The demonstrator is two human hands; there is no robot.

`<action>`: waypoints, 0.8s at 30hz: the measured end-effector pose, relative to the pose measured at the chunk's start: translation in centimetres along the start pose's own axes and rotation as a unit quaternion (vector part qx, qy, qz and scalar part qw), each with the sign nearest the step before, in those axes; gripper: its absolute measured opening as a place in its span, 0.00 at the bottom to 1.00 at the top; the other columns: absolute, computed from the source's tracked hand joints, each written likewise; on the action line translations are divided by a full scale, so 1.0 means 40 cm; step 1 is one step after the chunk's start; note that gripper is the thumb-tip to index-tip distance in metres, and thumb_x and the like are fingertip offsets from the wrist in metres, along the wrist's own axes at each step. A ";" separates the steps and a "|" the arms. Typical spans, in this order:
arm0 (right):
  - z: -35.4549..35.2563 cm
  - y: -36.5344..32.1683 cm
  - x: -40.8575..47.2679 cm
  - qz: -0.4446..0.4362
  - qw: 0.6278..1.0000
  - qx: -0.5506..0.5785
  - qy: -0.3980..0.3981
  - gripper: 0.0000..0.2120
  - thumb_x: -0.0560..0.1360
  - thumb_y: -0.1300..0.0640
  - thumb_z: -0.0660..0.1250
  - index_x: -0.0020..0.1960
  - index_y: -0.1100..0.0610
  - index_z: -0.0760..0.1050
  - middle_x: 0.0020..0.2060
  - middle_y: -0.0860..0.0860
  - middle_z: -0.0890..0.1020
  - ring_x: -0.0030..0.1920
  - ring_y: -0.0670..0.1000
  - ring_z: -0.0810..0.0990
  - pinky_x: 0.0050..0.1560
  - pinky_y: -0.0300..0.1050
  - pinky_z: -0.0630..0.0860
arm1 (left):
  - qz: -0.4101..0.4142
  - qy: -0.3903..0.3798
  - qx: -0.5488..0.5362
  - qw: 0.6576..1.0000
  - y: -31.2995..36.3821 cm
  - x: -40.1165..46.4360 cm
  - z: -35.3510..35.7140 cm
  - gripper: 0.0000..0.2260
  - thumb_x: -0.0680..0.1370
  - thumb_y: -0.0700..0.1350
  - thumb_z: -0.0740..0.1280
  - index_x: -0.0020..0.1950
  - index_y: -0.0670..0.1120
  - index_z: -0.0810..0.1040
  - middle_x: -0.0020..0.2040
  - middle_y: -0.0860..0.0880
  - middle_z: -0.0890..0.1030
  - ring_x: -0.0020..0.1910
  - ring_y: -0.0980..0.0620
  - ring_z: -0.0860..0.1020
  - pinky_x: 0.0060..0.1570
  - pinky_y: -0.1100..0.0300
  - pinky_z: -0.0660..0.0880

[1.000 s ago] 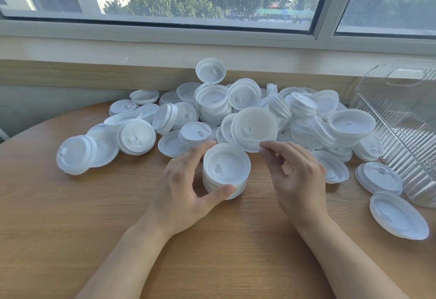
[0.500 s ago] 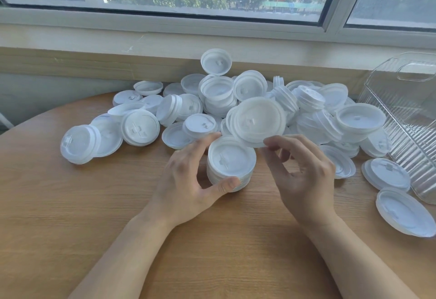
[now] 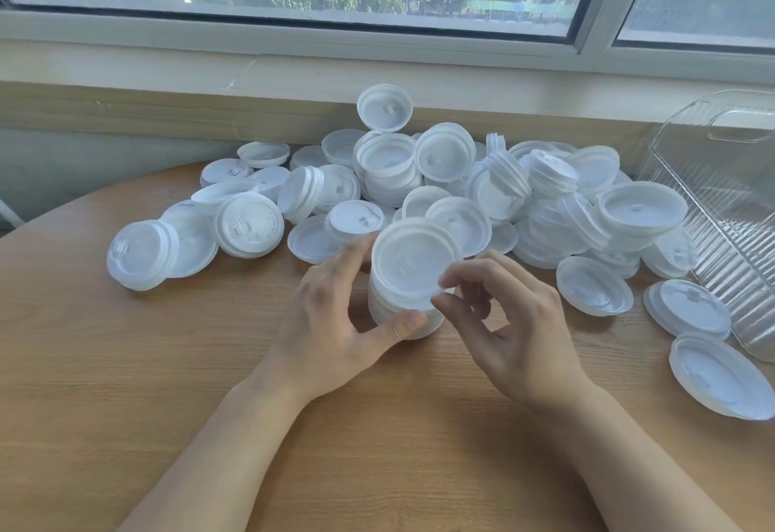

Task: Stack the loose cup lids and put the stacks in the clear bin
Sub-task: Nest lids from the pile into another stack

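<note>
Left hand: thumb and fingers curled round lid stack, near centre of wooden counter | Right hand: thumb and forefinger pinching near rim of single lid, tilted atop stack | Loose lids: heaped beyond, far centre | Clear bin: far right, tilted.

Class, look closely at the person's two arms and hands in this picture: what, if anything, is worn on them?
Nothing is worn on either. The left hand and the right hand are bare, with no gloves, rings or watch showing. Both forearms are uncovered all the way down to the bottom edge of the picture, with no sleeve, bracelet or marking in view. The fingernails are short and plain.
</note>
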State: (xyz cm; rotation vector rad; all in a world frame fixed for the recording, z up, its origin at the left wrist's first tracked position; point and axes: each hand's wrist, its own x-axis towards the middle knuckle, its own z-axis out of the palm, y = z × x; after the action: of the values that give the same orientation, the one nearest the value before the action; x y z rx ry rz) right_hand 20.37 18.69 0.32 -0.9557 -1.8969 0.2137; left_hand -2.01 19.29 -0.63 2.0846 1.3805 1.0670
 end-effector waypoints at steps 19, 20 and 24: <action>0.005 0.024 0.000 0.118 0.986 -0.034 -0.112 0.28 0.83 0.39 0.59 0.79 0.52 0.69 0.63 0.41 0.75 0.62 0.45 0.76 0.68 0.45 0.71 | 0.006 -0.004 -0.009 1.000 0.001 0.004 -0.001 0.30 0.78 0.66 0.66 0.78 0.55 0.70 0.71 0.64 0.75 0.72 0.65 0.71 0.71 0.60 0.69; 0.005 0.026 0.000 0.121 0.985 -0.033 -0.116 0.28 0.83 0.38 0.60 0.79 0.51 0.69 0.63 0.41 0.75 0.62 0.45 0.76 0.67 0.43 0.71 | 0.005 -0.007 -0.010 1.000 0.000 0.004 0.000 0.31 0.78 0.66 0.66 0.78 0.55 0.69 0.71 0.62 0.76 0.72 0.64 0.71 0.71 0.60 0.69; 0.006 0.032 -0.001 0.127 0.984 -0.034 -0.119 0.29 0.82 0.37 0.62 0.79 0.49 0.70 0.59 0.37 0.75 0.59 0.44 0.76 0.64 0.38 0.70 | 0.004 -0.018 -0.016 1.000 -0.004 0.002 0.001 0.32 0.77 0.66 0.68 0.79 0.56 0.68 0.72 0.64 0.75 0.72 0.64 0.72 0.69 0.61 0.71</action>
State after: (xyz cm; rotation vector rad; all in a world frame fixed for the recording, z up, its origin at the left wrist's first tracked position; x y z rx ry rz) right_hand 20.86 19.60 -0.51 -1.2666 -2.0043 0.4335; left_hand -2.06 19.44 -0.73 2.0773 1.3317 1.0437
